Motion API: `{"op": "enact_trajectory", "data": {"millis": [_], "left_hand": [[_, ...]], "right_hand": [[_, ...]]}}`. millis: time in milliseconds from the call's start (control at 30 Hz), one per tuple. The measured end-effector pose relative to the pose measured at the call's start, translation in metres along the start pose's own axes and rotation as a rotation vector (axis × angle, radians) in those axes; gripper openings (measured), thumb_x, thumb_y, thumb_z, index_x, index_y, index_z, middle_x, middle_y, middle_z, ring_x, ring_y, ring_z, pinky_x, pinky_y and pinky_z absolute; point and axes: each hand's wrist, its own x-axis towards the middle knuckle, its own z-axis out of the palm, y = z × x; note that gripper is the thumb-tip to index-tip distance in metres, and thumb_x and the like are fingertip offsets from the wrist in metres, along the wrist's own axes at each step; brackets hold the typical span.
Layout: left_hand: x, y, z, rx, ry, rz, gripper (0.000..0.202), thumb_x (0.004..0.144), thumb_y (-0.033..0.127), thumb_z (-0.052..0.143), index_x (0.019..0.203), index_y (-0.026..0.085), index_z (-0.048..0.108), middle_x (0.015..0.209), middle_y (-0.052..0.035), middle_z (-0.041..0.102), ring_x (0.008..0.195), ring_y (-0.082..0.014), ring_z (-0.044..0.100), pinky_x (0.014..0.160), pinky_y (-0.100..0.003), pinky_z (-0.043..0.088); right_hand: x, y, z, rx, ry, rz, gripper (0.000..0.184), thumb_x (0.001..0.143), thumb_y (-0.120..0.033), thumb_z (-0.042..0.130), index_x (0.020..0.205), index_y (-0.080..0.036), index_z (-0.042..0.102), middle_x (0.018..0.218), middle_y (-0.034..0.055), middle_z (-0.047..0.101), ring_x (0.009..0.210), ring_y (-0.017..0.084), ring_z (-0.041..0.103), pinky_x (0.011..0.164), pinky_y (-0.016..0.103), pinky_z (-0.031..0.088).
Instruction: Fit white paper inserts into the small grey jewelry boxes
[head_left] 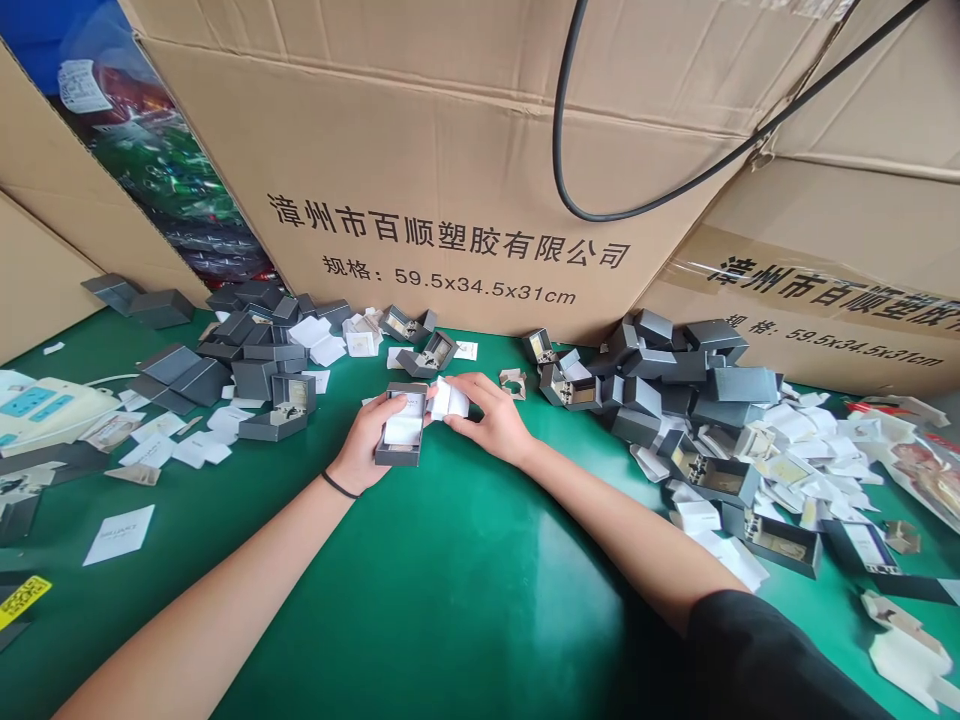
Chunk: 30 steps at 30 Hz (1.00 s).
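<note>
Cardboard cartons (450, 200) wall off the back of the green counter (420, 600), with grey jewellery boxes heaped left (247, 365) and right (675, 385). Her left hand (371, 435) grips an open grey box (401, 428) mid-counter; the right hand (491, 415) pinches a white insert (448, 400) just beside it, not yet seated. Judging by the piles, plenty of boxes remain.

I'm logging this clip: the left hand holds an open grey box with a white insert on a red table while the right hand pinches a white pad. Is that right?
Not quite: the table is green, not red, as the head view shows. The rest stands: the left hand holds the open grey box with a white insert, and the right hand pinches the white pad.
</note>
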Motion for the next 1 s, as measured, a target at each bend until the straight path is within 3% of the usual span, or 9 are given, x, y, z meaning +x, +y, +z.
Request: {"op": "enact_trajectory", "data": {"millis": [167,367,600,1000], "left_hand": [[-0.002,0.003,0.003,-0.044,-0.004,-0.046,0.023,0.075,0.025,0.06,0.091,0.011,0.069,0.087,-0.0075,0.071,0.072,-0.0173,0.066,0.063,-0.025,0.052],[-0.002,0.004,0.007,-0.036,-0.009,-0.055,0.024,0.077,0.025,0.057,0.093,0.011,0.069,0.092,-0.0097,0.071,0.086,-0.0234,0.066,0.076,-0.033,0.053],[-0.001,0.001,0.003,0.02,-0.048,-0.025,0.023,0.074,0.027,0.061,0.091,0.013,0.068,0.088,-0.0074,0.071,0.076,-0.0198,0.067,0.065,-0.027,0.053],[-0.004,0.003,0.01,-0.046,-0.001,-0.029,0.021,0.075,0.021,0.06,0.092,0.012,0.068,0.095,-0.0087,0.071,0.097,-0.025,0.064,0.085,-0.039,0.054]], "right_hand": [[-0.001,-0.002,0.001,0.019,0.013,-0.005,0.045,0.084,-0.037,0.059,0.125,-0.022,0.051,0.117,0.0108,0.055,0.109,0.022,0.054,0.09,0.037,0.05],[0.0,-0.005,0.002,-0.001,0.011,0.032,0.042,0.083,-0.032,0.059,0.123,-0.022,0.051,0.12,0.0107,0.053,0.113,0.023,0.052,0.092,0.037,0.05],[0.001,-0.007,0.0,0.006,0.02,0.039,0.037,0.078,-0.025,0.058,0.114,-0.02,0.054,0.112,0.0107,0.057,0.104,0.023,0.056,0.086,0.037,0.052],[0.001,-0.011,-0.001,0.089,0.03,0.074,0.035,0.078,-0.025,0.061,0.112,-0.02,0.056,0.113,0.0104,0.057,0.107,0.022,0.056,0.086,0.037,0.054]]}}
